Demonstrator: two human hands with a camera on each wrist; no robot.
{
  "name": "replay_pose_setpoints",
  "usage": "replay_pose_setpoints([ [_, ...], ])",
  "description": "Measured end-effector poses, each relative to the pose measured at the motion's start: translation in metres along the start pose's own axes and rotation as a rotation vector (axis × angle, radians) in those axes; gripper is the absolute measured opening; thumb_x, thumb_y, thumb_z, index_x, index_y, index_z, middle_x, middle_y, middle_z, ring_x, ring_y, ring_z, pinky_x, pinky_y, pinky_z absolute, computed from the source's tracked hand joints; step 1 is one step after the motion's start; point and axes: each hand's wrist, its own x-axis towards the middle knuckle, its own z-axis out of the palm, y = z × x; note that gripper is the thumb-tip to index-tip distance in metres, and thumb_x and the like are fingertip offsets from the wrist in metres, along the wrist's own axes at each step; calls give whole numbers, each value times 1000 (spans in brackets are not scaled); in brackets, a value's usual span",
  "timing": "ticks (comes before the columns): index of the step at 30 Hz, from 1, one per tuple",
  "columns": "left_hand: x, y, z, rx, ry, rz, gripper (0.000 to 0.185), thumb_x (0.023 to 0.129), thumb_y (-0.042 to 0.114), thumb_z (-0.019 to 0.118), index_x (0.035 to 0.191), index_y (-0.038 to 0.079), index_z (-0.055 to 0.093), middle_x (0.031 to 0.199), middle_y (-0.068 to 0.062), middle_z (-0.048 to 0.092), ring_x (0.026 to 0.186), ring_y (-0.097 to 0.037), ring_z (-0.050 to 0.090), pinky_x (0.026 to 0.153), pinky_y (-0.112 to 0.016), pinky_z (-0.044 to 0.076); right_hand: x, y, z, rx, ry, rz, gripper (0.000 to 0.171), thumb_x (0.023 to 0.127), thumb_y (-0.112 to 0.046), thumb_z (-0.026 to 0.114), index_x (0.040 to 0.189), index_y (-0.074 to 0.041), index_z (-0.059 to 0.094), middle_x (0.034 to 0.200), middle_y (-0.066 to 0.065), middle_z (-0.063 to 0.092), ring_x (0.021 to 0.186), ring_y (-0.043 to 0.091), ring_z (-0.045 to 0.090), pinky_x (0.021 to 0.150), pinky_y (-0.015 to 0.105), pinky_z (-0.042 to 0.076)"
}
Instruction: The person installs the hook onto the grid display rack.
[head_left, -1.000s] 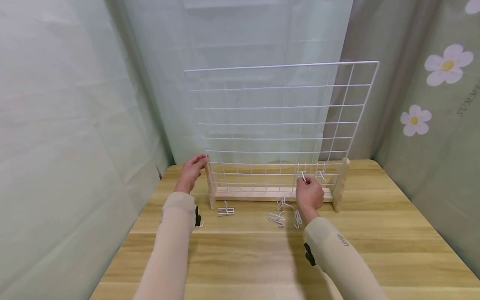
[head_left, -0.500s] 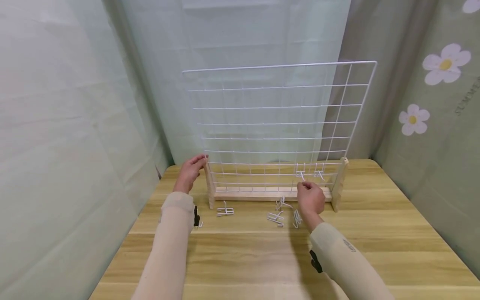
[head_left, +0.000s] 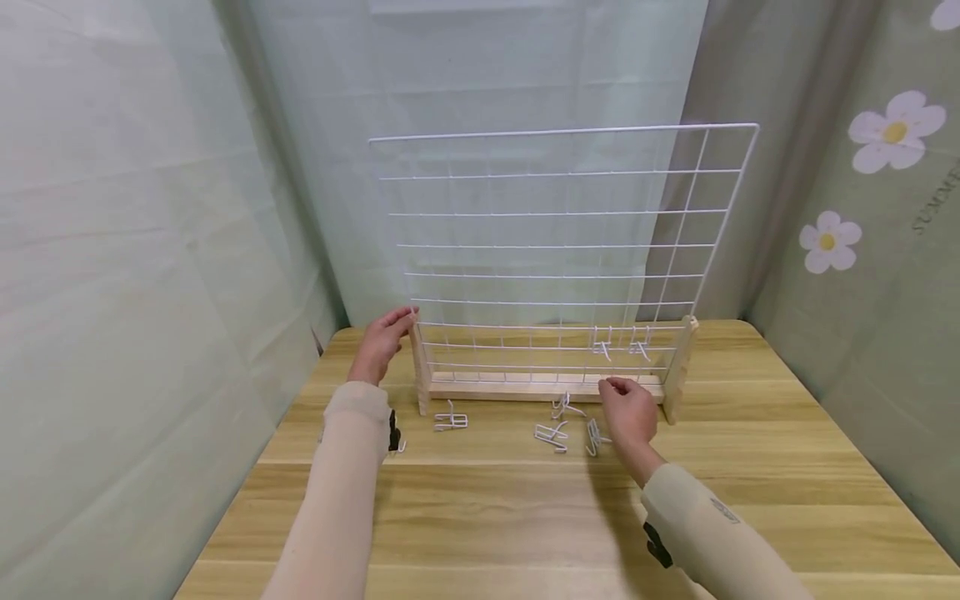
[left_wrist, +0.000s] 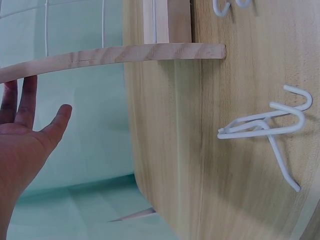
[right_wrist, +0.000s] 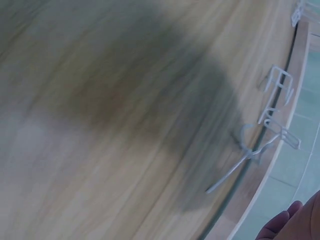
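A white wire grid panel (head_left: 562,132) stands upright in a wooden base (head_left: 510,388). My left hand (head_left: 382,342) is at the left wooden post (head_left: 422,371); in the left wrist view its fingertips touch the post's side, the thumb held apart. Two white wire hooks (head_left: 603,343) hang side by side on the panel's lower right. Below them, my right hand (head_left: 630,408) is in front of the base with loosely bent fingers and nothing visible in it. Just left of it lie three loose hooks (head_left: 552,436). In the right wrist view only part of this hand (right_wrist: 287,220) shows.
Another loose hook (head_left: 452,421) lies near the left post, seen large in the left wrist view. One more hook (head_left: 402,447) is partly hidden by the left wrist. The wooden table (head_left: 480,517) is bordered by pale green curtains (head_left: 150,250), flowered on the right.
My right hand has come away from the left one of the two hung hooks and moved down, toward me. That hook stays on the panel. The left hand has not moved.
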Motion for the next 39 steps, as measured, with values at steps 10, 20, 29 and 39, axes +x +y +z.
replay_pose_setpoints([
  [10,0,1,0,-14,-2,-5,49,104,30,53,146,7,49,149,-14,47,136,-30,42,114,-53,24,7,19,-14,3,-81,-60,26,93,-27,66,105,-6,75,98,12,71,90,26,61,76,37,42],
  [20,-2,3,1,-24,-4,-19,48,104,28,53,146,6,48,149,-14,47,136,-30,42,114,-54,24,14,48,-29,-62,-232,-196,22,94,-20,68,105,-2,75,92,9,71,81,17,58,71,29,44],
  [29,0,3,-1,-52,-17,-33,47,104,23,52,147,3,46,150,-17,44,138,-33,39,114,-56,20,16,73,-33,-72,-371,-343,19,90,-10,72,104,2,75,93,11,72,80,14,62,71,24,48],
  [39,0,-1,0,-19,1,-8,47,103,30,54,144,8,51,147,-14,49,135,-30,42,113,-57,23,11,85,-31,-101,-496,-356,18,90,-13,74,105,-3,75,101,8,71,92,22,65,77,30,51],
])
